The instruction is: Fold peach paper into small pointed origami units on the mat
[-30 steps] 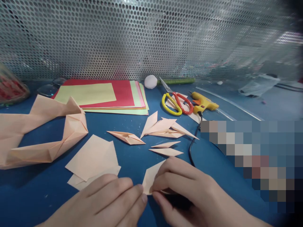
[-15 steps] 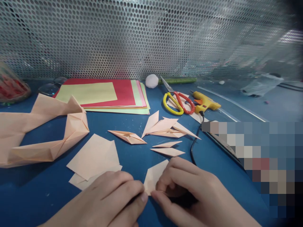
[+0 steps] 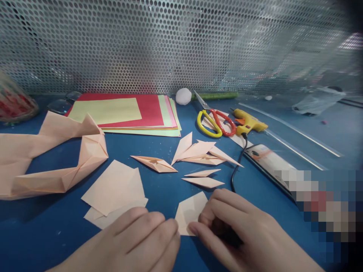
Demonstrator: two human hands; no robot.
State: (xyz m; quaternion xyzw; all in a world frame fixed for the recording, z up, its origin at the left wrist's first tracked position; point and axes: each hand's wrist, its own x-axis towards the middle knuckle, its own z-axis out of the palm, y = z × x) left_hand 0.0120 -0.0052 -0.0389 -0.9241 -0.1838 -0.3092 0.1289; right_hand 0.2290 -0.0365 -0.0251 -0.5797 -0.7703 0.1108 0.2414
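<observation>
A small peach-coloured piece of paper (image 3: 187, 215) with a fold line lies on the blue table between my hands. My left hand (image 3: 147, 238) is closed, its fingers together and their tips at the paper's left edge; its thumb is hidden. My right hand (image 3: 238, 226) has curled fingers at the paper's right side, with the thumb pressed on its lower edge. Left of centre lie several flat peach sheets (image 3: 116, 187), partly under my left hand. Beyond the paper are folded pointed pieces (image 3: 203, 182), a loose one (image 3: 154, 164) and a cluster (image 3: 198, 151).
A large folded peach paper form (image 3: 93, 147) sits at the left. Behind stand coloured sheets (image 3: 153, 109), a white ball (image 3: 183, 96) and scissors (image 3: 210, 128). A yellow glue gun (image 3: 249, 121), its black cord (image 3: 234, 177) and a phone (image 3: 269, 166) lie at the right.
My right hand has shifted slightly right, its thumb sliding along the paper's lower edge. The left fingers have drawn closer together, hiding the thumb. The view has shifted a little.
</observation>
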